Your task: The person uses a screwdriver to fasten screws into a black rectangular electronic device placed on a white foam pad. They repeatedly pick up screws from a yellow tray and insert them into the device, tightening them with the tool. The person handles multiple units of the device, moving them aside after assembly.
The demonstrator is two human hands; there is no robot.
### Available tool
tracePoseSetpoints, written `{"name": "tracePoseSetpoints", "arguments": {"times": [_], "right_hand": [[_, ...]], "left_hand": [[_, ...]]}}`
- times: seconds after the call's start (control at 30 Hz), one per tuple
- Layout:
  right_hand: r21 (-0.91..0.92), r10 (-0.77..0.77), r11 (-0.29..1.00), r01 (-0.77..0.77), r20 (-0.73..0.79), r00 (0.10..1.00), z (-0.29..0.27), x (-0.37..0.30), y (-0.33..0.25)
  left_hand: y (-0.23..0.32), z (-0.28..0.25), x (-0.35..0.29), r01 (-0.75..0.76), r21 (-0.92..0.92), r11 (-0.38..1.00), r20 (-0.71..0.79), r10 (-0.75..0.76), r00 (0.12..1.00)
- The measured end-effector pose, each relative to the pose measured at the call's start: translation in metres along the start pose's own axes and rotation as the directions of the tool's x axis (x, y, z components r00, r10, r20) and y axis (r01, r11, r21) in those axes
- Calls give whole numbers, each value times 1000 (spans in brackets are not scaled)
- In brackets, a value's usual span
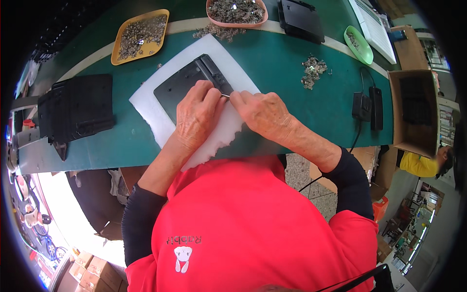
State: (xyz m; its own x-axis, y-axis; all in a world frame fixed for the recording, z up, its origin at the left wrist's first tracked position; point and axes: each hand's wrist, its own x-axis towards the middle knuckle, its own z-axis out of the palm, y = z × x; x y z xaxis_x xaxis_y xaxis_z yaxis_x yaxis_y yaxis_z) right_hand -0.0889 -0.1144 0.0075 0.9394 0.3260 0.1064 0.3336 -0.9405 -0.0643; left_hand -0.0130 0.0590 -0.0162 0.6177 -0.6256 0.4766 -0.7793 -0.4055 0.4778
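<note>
A flat black plastic panel (180, 85) with a raised ridge along one side lies on a white foam sheet (214, 141). My left hand (198, 114) rests over the panel's near part with its fingers curled and pinched together. Close against it, my right hand (265, 113) is closed, thumb and fingers pressed together at the panel's right corner. Between the fingertips of both hands shows a small shiny metal piece (225, 96), pinched in my right hand. What my left fingertips hold is hidden.
Small metal parts fill a yellow tray (116, 54), a pink bowl (266, 19) and a green dish (366, 55); a loose pile (314, 70) lies right. Black panels stand at left (78, 107) and back (300, 20). A black adapter (361, 107) sits near an open cardboard box (396, 112).
</note>
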Motion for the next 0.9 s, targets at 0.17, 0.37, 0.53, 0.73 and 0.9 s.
{"name": "tracePoseSetpoints", "arguments": {"times": [0.17,0.37,0.53,0.73,0.9], "right_hand": [[144,-70,988,62,54,996,-12,5,16],[160,-151,978,131,119,981,-16,11,28],[71,-134,989,130,61,989,-9,6,23],[42,-139,989,140,-20,990,-2,2,22],[69,-175,982,177,-44,984,-1,2,28]], "left_hand": [[-1,0,0,19,-8,1000,-19,-20,1000],[-2,1,-1,3,-26,1000,-14,-4,1000],[-3,1,0,-13,-41,999,-20,12,1000],[-3,3,2,-36,-72,997,-56,31,998],[-4,2,2,-41,-97,994,-49,36,998]]}}
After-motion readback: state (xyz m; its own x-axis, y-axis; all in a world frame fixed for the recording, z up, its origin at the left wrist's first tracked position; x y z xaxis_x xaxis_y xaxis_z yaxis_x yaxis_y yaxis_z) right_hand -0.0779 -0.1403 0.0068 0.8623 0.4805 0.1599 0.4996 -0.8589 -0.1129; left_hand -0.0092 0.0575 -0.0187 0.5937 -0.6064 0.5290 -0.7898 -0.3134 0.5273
